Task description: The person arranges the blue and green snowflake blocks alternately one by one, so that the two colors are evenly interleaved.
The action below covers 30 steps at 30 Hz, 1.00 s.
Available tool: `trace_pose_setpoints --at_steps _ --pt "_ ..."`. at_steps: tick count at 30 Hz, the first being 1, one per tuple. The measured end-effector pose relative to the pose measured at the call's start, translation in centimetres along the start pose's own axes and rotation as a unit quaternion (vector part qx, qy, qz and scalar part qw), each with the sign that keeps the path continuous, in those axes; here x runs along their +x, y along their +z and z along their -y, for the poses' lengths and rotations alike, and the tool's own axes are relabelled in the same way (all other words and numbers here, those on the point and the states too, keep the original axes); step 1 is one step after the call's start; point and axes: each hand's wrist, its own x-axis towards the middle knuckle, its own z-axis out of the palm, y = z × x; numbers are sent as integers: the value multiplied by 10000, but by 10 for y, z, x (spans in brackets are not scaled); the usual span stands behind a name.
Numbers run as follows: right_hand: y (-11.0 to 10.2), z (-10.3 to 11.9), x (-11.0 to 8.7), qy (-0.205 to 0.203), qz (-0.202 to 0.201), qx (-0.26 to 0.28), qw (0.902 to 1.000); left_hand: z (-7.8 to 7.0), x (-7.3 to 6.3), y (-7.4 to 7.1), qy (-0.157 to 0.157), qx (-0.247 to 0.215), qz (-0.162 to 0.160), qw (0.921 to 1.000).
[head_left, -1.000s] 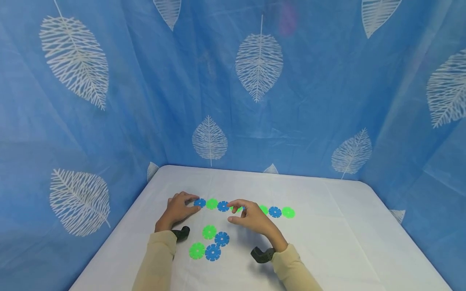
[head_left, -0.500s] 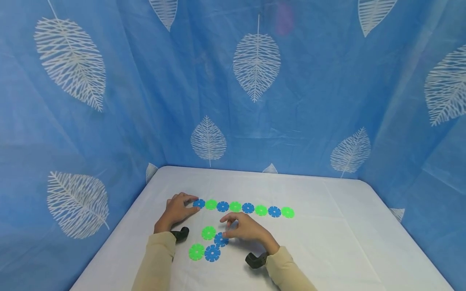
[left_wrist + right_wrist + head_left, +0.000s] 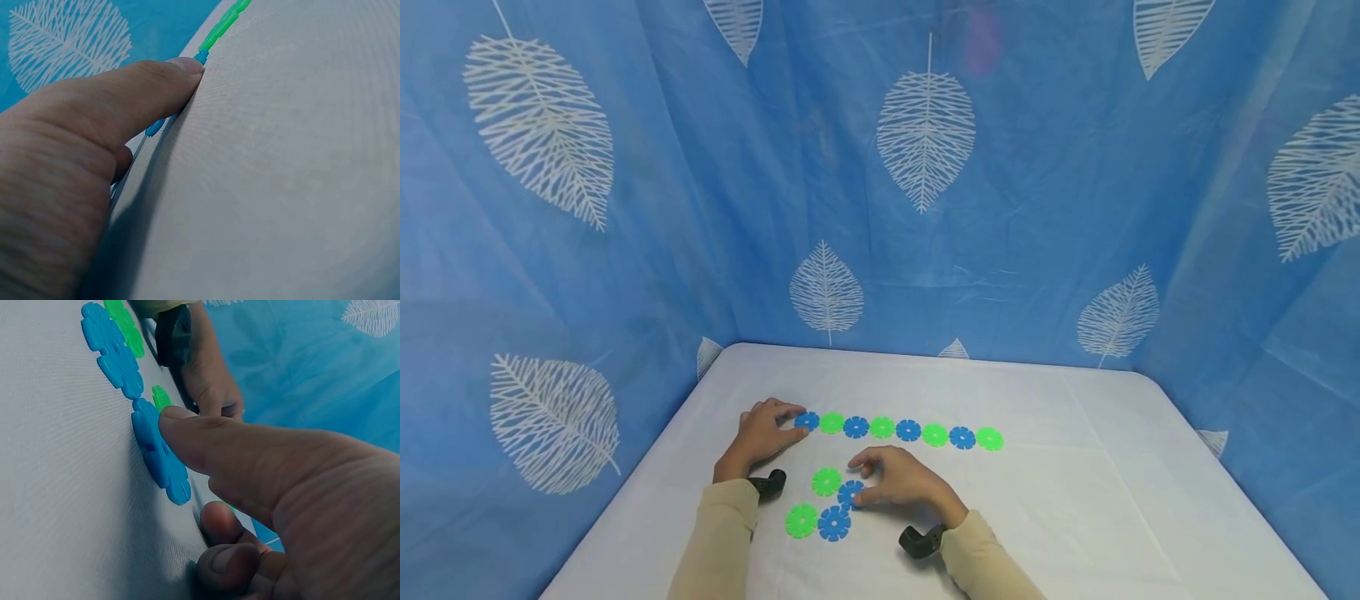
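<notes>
In the head view, a row of flat, notched plastic discs, blue and green by turns, lies across the table. My left hand (image 3: 763, 432) holds the blue notched disc (image 3: 809, 422) at the row's left end between thumb and index finger. The left wrist view shows that thumb (image 3: 156, 87) against the blue edge. Nearer me, my right hand (image 3: 898, 479) hovers at another blue notched disc (image 3: 150, 440). Its thumb (image 3: 194, 434) overlaps that disc, while the index fingertip stands apart from it. The other right fingers are bent and hold nothing.
Beside the right hand's disc lie a green disc (image 3: 827, 482), a second green disc (image 3: 802, 521) and a blue disc (image 3: 834, 523). A white cloth covers the table (image 3: 1075, 500). Blue leaf-patterned curtains (image 3: 1000, 208) hang around its back and sides.
My right hand has moved from over the middle of the row down toward me, to the loose blue disc, uncovering the row. The left hand stays at the row's left end.
</notes>
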Motion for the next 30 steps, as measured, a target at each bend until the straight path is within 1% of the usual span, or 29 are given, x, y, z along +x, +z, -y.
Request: trace_pose_setpoints --at_steps 8,16,26,30 --pt "1 1 0 33 47 -169 9998 2 -1 -1 11 -3 -30 10000" --pt "3 -1 1 -63 31 -399 9992 3 -1 -1 88 18 -71 9999" --pt "5 -2 1 -172 33 -598 9981 0 -1 -1 67 -11 -69 10000" --pt "5 -1 0 -214 20 -584 9981 0 -1 -1 63 -3 -80 9999"
